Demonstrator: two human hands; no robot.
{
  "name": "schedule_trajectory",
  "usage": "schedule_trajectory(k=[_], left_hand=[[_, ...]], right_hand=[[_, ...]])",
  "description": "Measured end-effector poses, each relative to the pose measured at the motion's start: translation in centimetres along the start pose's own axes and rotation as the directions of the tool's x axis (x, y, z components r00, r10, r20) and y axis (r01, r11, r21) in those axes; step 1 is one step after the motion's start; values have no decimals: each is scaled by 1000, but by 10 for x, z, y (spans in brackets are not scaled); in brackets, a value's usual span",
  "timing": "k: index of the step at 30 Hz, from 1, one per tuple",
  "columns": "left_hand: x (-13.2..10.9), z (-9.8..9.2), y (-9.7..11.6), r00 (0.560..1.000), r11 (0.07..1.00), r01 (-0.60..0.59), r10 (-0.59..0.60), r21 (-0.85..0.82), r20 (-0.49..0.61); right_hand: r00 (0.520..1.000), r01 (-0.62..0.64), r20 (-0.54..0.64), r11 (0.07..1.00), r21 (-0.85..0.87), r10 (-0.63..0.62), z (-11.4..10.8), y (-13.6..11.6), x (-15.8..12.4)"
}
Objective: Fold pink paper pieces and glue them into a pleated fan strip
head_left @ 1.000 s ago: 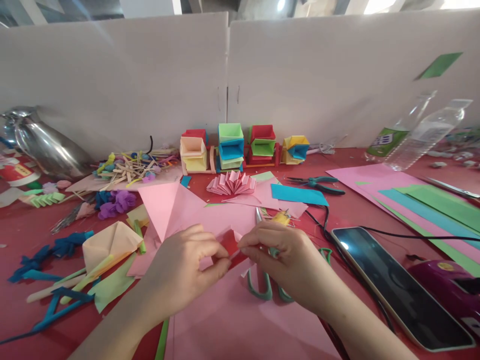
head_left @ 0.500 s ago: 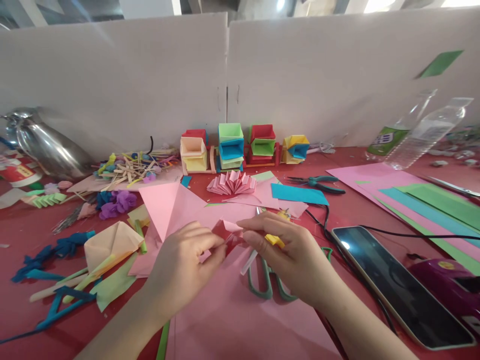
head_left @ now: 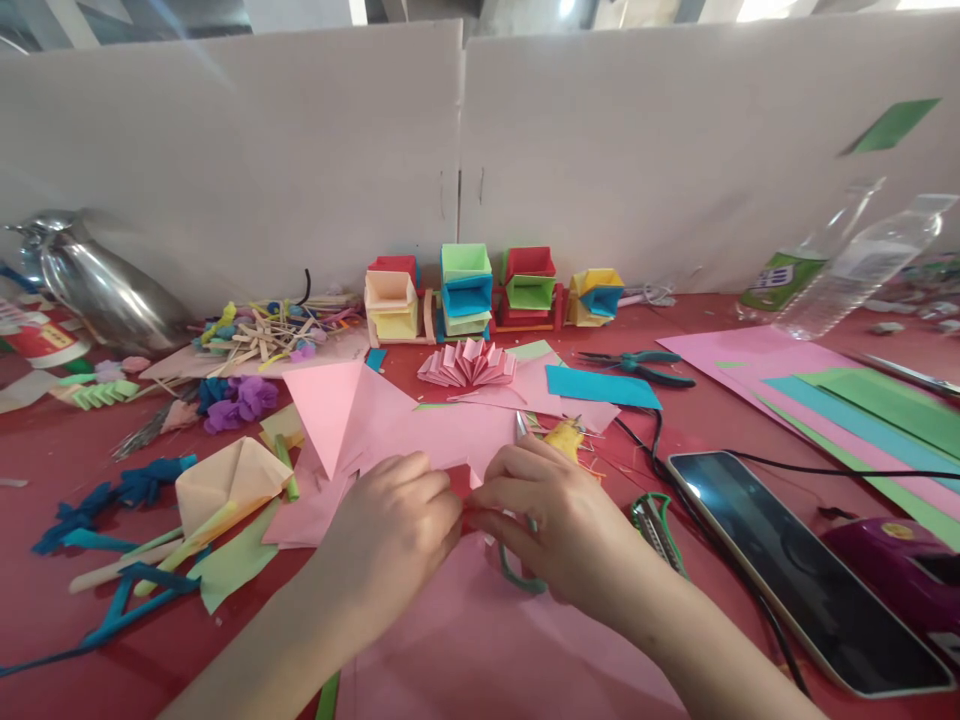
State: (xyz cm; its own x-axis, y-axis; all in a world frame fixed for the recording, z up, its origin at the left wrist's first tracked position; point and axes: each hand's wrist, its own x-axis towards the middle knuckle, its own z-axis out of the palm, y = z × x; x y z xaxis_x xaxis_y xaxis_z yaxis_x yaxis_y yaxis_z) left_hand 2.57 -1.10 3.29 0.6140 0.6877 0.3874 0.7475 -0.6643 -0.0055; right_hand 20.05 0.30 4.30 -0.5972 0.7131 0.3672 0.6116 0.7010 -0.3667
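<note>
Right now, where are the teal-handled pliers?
In the head view, the pliers lie on the red table right of centre, behind the blue paper strip and left of the large pink sheet.

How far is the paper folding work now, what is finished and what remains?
Finished: stacked paper boxes by the wall and a pleated pink fan. In hand: the left hand and right hand pinch a small red paper piece, mostly hidden, over a pink sheet. Left, probably: the flat coloured sheets on the right lie unfolded.

The left hand [head_left: 390, 525] and right hand [head_left: 555, 520] hide most of the red paper piece [head_left: 459, 484] (and much of the scissors [head_left: 520, 430]).
</note>
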Motion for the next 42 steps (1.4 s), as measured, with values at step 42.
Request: schedule_trajectory(k=[42], left_hand=[[3,3,0,989,940,142,-149,-310,2]], right_hand=[[998,50,41,999,15,-50,-10,3,-2]])
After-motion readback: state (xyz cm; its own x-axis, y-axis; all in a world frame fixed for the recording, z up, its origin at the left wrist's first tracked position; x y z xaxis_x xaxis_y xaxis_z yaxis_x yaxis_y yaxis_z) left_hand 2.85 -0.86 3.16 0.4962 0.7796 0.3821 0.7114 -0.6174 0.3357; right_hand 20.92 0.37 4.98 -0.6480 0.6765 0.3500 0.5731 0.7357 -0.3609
